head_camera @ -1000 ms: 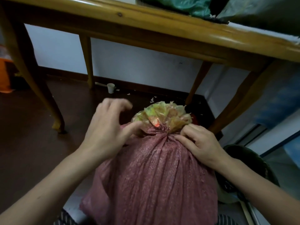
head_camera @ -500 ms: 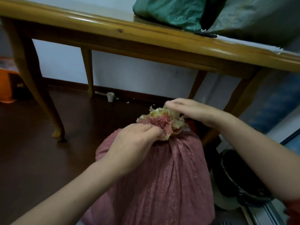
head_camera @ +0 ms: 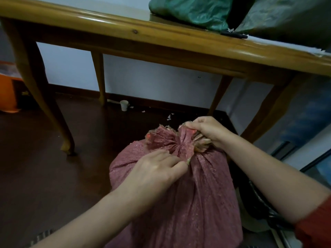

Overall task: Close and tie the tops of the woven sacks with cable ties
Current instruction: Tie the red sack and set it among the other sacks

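A full red woven sack [head_camera: 195,197] stands upright on the floor in front of me, its mouth gathered into a ruffled bunch [head_camera: 168,138] above a cinched neck. My left hand [head_camera: 155,169] sits on the sack's left shoulder, its fingertips pinching at the neck. My right hand [head_camera: 206,131] grips the right side of the gathered top from above, fingers curled round the fabric. No cable tie is plainly visible; the neck lies partly hidden between my fingers.
A wooden table [head_camera: 161,40] spans the view above the sack, with green woven sacks [head_camera: 193,11] on top. Its legs [head_camera: 43,97] stand left and right. A small white cup [head_camera: 124,105] is by the wall. A dark round container [head_camera: 258,208] sits right of the sack.
My right hand has come down from the top edge to grip the bunch's right side. The left hand slid lower onto the neck. The ruffle now shows its red side, the yellowish inside folded in.
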